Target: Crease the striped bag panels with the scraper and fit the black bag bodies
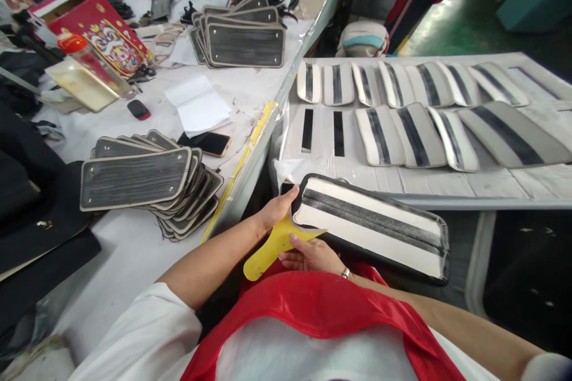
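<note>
In front of my lap is what looks like a black bag body with a white base panel, a dark strip along its length. My left hand grips its left end, thumb at the corner and the other fingers mostly hidden. My right hand is closed on a flared yellow plastic scraper, thumb on top. The scraper's wide edge lies against the left end of the white panel. Both hands are close together, with the scraper between them.
Curved white-and-grey panels with black strips lie in rows on the right table. On the left table are stacked dark panels, more panels, a phone, paper, a red box and a bottle.
</note>
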A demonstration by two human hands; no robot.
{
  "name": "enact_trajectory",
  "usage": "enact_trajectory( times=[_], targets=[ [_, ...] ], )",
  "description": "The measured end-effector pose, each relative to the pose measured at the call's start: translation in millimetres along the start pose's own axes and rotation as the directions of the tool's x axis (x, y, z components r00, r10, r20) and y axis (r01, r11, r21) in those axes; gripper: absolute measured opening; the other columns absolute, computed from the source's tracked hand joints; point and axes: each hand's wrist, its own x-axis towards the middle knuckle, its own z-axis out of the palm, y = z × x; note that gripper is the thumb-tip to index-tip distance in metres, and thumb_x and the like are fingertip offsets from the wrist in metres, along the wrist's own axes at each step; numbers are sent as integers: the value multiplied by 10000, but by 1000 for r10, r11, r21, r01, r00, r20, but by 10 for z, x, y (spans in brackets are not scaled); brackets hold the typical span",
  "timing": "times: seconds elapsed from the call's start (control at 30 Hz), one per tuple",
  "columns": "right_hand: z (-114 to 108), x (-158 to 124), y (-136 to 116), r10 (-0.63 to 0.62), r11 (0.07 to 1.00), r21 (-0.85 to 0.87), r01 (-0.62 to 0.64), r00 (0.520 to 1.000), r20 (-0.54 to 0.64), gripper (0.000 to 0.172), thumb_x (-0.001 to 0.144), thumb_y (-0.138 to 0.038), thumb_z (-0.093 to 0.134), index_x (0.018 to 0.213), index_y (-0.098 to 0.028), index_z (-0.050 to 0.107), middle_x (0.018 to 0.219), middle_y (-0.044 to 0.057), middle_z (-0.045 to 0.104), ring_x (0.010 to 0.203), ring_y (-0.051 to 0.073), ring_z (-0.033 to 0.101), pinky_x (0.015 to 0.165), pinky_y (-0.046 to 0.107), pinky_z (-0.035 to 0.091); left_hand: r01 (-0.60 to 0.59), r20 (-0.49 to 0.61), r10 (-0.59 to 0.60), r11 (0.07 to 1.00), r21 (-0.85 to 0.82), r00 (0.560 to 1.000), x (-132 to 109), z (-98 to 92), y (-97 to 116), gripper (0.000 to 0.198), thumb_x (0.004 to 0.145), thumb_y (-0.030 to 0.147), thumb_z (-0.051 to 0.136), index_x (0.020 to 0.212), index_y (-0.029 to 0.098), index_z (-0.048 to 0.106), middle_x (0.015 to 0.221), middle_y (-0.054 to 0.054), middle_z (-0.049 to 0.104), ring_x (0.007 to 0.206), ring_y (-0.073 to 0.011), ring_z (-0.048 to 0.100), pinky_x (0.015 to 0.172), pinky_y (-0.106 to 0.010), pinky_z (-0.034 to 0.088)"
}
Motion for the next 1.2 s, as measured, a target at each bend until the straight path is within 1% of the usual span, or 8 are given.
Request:
enact_trajectory(
  times=[0.1,0.23,0.43,0.57,0.7,0.9,1.07,1.2],
  targets=[
    [-13,-39,-26,11,1000,-7,-11,1000,-11,98,794,-194,608,819,-104,640,736,74,700,594,151,663,555,224,552,-26,-24,26,1000,8,999,-5,56,7,532,845,503,481,1182,101,569,989,-102,694,923,-232,639,858,-336,477],
    [-27,-76,-72,23,999,-34,-22,1000,14,128,785,-217,621,817,-98,654,757,82,700,604,147,664,576,221,555,-63,-43,64,998,17,997,5,102,7,497,851,469,495,1218,137,542,1023,-74,687,986,-219,618,930,-333,437],
    [-79,-54,-80,20,999,-43,-20,1000,6,125,795,-221,599,809,-103,636,703,73,695,571,140,655,551,220,551,-20,-137,25,999,39,990,48,71,-66,543,816,529,511,1159,117,591,995,-89,692,963,-241,623,879,-337,471],
    [-117,-31,-58,29,998,-51,-29,1000,-1,145,797,-240,595,831,-104,630,729,85,700,568,140,654,554,216,550,-12,-100,8,999,-44,995,92,49,-140,591,803,572,494,1137,97,602,1001,-114,685,947,-248,629,856,-354,488],
    [-137,-32,-47,35,998,-52,-35,999,-4,142,814,-241,567,837,-118,633,759,77,705,587,143,658,571,220,551,-58,-87,50,995,-85,995,85,110,-142,567,817,554,487,1206,147,558,1033,-90,678,964,-232,626,884,-349,476],
    [-140,-67,-56,42,998,-48,-43,999,-28,145,823,-230,555,833,-117,646,734,70,697,589,146,655,597,241,549,-114,-114,110,993,-32,987,60,146,-140,572,826,565,459,1265,202,511,1048,-57,675,999,-211,612,926,-320,443],
    [-129,-94,-88,86,995,-45,-90,992,-91,164,834,-230,546,764,-117,643,670,65,682,536,138,639,549,227,538,-133,-220,147,988,76,964,66,116,-176,561,816,551,491,1237,184,540,1052,-52,675,1050,-221,588,954,-305,417],
    [-135,-105,-106,83,996,-36,-87,991,-108,147,825,-223,561,764,-116,641,666,64,682,529,138,638,538,223,536,-189,-217,224,967,169,950,69,126,-176,497,846,523,459,1220,210,556,1092,-28,661,1143,-215,526,1005,-289,364]
  ],
)
